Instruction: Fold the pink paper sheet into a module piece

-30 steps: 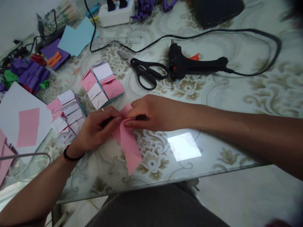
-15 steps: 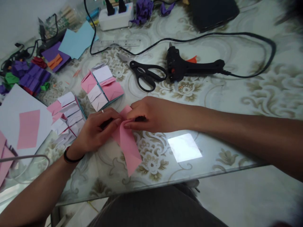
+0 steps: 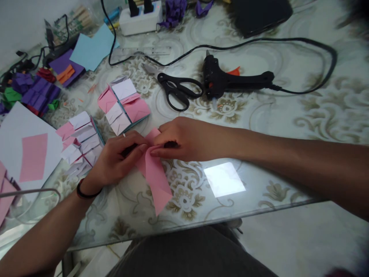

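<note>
Between my two hands is a pink sheet of paper [image 3: 157,181], partly folded, with a loose flap hanging toward the table's front edge. My left hand [image 3: 122,154] pinches its left side between thumb and fingers. From the right, my right hand [image 3: 178,140] pinches the fold close to the left fingertips. The fingers cover part of the crease. Just beyond my left hand lie a pink and white folded-paper block [image 3: 123,105] and another such folded-paper block [image 3: 82,142].
Black-handled scissors [image 3: 180,90] and a black glue gun [image 3: 227,79] with a looping cord lie beyond my hands. A white power strip [image 3: 141,17] stands at the back. White paper [image 3: 53,154], light blue paper [image 3: 93,48] and purple folded pieces [image 3: 42,92] are at left.
Both hands keep their pinch on the pink paper almost unmoved. The whole view has shifted very slightly.
</note>
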{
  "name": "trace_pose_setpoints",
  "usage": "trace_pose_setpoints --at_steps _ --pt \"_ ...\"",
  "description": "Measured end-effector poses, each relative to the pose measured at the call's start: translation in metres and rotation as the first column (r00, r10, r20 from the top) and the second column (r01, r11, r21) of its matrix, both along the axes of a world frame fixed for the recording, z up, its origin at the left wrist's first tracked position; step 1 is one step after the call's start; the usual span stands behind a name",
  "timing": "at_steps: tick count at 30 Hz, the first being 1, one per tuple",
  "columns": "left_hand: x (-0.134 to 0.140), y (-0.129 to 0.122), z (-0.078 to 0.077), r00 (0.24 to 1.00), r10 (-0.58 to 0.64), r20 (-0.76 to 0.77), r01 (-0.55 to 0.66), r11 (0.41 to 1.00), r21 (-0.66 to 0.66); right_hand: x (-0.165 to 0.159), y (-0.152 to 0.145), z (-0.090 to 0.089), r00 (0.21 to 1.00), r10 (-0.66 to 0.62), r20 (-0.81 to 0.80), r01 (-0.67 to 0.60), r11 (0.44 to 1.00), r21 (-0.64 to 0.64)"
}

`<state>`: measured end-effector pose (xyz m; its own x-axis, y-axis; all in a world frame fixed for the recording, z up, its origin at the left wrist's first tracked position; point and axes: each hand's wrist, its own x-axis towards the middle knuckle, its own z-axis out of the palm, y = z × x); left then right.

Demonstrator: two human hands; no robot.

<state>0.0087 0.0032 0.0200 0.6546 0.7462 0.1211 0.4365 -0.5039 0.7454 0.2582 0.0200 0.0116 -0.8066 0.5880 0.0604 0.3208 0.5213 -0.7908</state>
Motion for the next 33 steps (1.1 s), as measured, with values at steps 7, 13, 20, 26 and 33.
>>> trace_pose_setpoints --at_steps 7,13,20,26,33 --pt "0.0004 0.0 0.0007 1.0 0.002 0.005 -0.002 1.0 -0.008 0.0 0.0003 -0.0003 1.0 0.002 -0.012 -0.002 1.0 0.0" --pt "-0.0007 -0.0002 -0.0005 1.0 -0.007 -0.005 0.007 1.0 0.001 0.0009 -0.0004 0.0007 1.0 -0.004 -0.001 0.004 1.0 0.003" --pt "-0.0007 0.0003 -0.0008 1.0 0.009 -0.002 -0.009 1.0 -0.017 -0.0001 0.0 0.0001 1.0 -0.005 -0.009 0.006 1.0 0.005" --pt "-0.0004 0.0 0.0002 1.0 0.005 -0.011 -0.005 1.0 -0.009 0.0004 0.0001 0.0012 1.0 0.003 0.006 -0.003 1.0 -0.004" --pt "-0.0004 0.0005 0.0005 1.0 -0.008 -0.018 0.008 1.0 -0.006 -0.0003 0.0009 0.0009 1.0 0.002 0.012 -0.001 1.0 -0.007"
